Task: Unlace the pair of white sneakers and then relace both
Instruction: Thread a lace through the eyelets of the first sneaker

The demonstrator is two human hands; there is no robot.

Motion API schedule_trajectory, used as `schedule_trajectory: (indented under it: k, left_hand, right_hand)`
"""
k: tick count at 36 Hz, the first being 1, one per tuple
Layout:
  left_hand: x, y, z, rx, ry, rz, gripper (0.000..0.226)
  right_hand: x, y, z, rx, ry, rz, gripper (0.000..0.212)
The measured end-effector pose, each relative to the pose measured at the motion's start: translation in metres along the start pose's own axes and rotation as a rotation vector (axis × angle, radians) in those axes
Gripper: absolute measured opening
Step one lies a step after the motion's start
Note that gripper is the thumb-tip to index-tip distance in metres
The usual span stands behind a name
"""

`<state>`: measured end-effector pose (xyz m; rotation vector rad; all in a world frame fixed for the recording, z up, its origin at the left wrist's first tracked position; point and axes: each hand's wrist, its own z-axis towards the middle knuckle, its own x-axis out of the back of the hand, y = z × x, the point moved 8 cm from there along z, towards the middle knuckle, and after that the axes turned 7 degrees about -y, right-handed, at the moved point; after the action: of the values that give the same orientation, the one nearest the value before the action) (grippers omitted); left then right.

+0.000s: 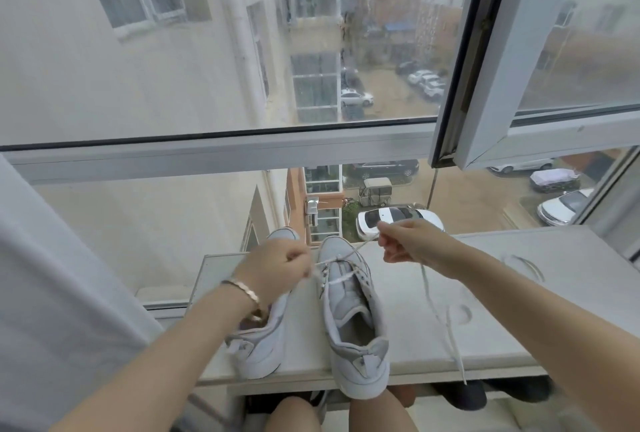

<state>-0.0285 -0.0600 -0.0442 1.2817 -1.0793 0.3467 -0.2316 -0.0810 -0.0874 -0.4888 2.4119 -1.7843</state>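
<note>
Arms outstretched, left hand (pixel 277 269) and right hand (pixel 405 241) each pinch the lace (pixel 425 282).

2 white sneakers on the table (pixel 502 327): left sneaker (pixel 263 348), right sneaker (pixel 360 362). 2 hands above the table: left hand (pixel 277 269), right hand (pixel 405 241). 1 bracelet (pixel 242 288), above table's front edge. 1 lace (pixel 456 359) def. on table; 2nd, can't tell.

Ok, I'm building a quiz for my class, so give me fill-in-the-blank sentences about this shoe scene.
1. The left hand and the right hand each pinch the white ____.
2. The bracelet is on the ____ wrist.
3. The sneaker between the hands stands ____ of the other sneaker.
Missing words: lace; left; right.
</note>
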Motion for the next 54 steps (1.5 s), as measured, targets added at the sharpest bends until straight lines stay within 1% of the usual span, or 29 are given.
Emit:
schedule_trajectory:
  k: [2, 3, 4, 5, 7, 8, 9, 10, 11, 12, 13, 14, 16, 17, 20, 22, 25, 27, 30, 32, 36, 39, 42, 44, 46, 49, 52, 54]
  left_hand:
    - [0.025, -0.012, -0.004, 0.117, 0.045, 0.567, 0.040]
    - [0.035, -0.018, -0.006, 0.185, 0.047, 0.810, 0.044]
    - [0.042, -0.025, -0.007, 0.254, 0.022, 0.960, 0.044]
    - [0.045, -0.031, -0.007, 0.309, -0.016, 1.029, 0.040]
    - [0.044, -0.035, -0.006, 0.348, -0.052, 1.068, 0.034]
    - [0.042, -0.030, -0.004, 0.326, -0.036, 1.018, 0.033]
    - [0.038, -0.022, -0.001, 0.267, 0.007, 0.896, 0.030]
    - [0.034, -0.011, 0.002, 0.186, 0.066, 0.698, 0.028]
    - [0.029, 0.001, 0.006, 0.104, 0.107, 0.439, 0.026]
    - [0.021, 0.013, 0.011, 0.026, 0.100, 0.174, 0.026]
    - [0.010, 0.028, 0.016, -0.037, 0.049, -0.041, 0.027]
    - [0.000, 0.043, 0.020, -0.089, 0.001, -0.204, 0.028]
    - [-0.015, 0.064, 0.027, -0.137, -0.058, -0.430, 0.026]
    - [-0.020, 0.071, 0.030, -0.142, -0.079, -0.487, 0.028]
    - [-0.026, 0.081, 0.039, -0.158, -0.106, -0.463, 0.045]
    - [-0.026, 0.080, 0.043, -0.147, -0.092, -0.396, 0.049]
    - [-0.020, 0.076, 0.048, -0.145, -0.014, -0.366, 0.044]
    - [-0.012, 0.064, 0.052, -0.105, 0.092, -0.406, 0.038]
    - [-0.006, 0.035, 0.057, 0.049, 0.194, -0.482, 0.034]
    - [-0.006, 0.017, 0.060, 0.139, 0.247, -0.492, 0.033]
    - [-0.002, -0.022, 0.062, 0.327, 0.417, -0.518, 0.030]
    - [-0.005, -0.049, 0.060, 0.486, 0.437, -0.450, 0.030]
    - [-0.006, -0.070, 0.057, 0.614, 0.409, -0.329, 0.024]
    - [-0.006, -0.079, 0.055, 0.674, 0.385, -0.265, 0.030]
    - [-0.005, -0.080, 0.055, 0.676, 0.376, -0.225, 0.034]
    - [-0.003, -0.070, 0.055, 0.613, 0.394, -0.195, 0.029]
    - [-0.001, -0.052, 0.053, 0.553, 0.433, -0.175, 0.024]
    - [0.002, -0.036, 0.051, 0.475, 0.478, -0.166, 0.024]
  right_hand:
    - [0.003, -0.010, -0.010, 0.055, 0.005, 0.032, 0.038]
    - [0.003, -0.016, -0.015, 0.084, 0.008, 0.021, 0.039]
    - [0.003, -0.022, -0.020, 0.114, 0.009, -0.007, 0.039]
    - [0.000, -0.028, -0.024, 0.142, 0.002, -0.044, 0.039]
    - [-0.009, -0.040, -0.032, 0.188, -0.039, -0.085, 0.039]
    - [-0.014, -0.045, -0.036, 0.206, -0.065, -0.076, 0.041]
    - [-0.018, -0.050, -0.040, 0.222, -0.087, -0.056, 0.042]
    - [-0.021, -0.054, -0.043, 0.239, -0.103, -0.037, 0.043]
    - [-0.024, -0.059, -0.046, 0.255, -0.113, -0.025, 0.043]
    - [-0.027, -0.062, -0.048, 0.270, -0.122, -0.020, 0.041]
    - [-0.030, -0.066, -0.051, 0.281, -0.132, -0.020, 0.038]
    - [-0.034, -0.068, -0.053, 0.286, -0.144, -0.025, 0.036]
    - [-0.039, -0.070, -0.055, 0.283, -0.169, -0.051, 0.033]
    - [-0.039, -0.069, -0.056, 0.278, -0.179, -0.061, 0.034]
    - [-0.033, -0.064, -0.059, 0.260, -0.159, -0.085, 0.040]
    - [-0.026, -0.060, -0.061, 0.242, -0.124, -0.115, 0.041]
    - [-0.017, -0.056, -0.067, 0.236, -0.089, -0.107, 0.038]
    - [-0.013, -0.058, -0.072, 0.269, -0.086, -0.059, 0.034]
    - [-0.008, -0.065, -0.081, 0.342, -0.072, -0.014, 0.031]
    - [-0.003, -0.069, -0.088, 0.395, -0.048, 0.018, 0.031]
    - [0.003, -0.070, -0.097, 0.455, -0.036, 0.070, 0.033]
    - [0.004, -0.063, -0.099, 0.436, -0.061, 0.151, 0.031]
    - [0.011, -0.060, -0.104, 0.461, -0.061, 0.291, 0.039]
    - [0.020, -0.061, -0.107, 0.493, -0.041, 0.403, 0.041]
    - [0.028, -0.061, -0.108, 0.488, -0.017, 0.543, 0.037]
    - [0.034, -0.055, -0.107, 0.449, 0.007, 0.692, 0.028]
    - [0.035, -0.049, -0.104, 0.445, 0.046, 0.691, 0.018]
    - [0.039, -0.046, -0.101, 0.450, 0.125, 0.650, 0.015]
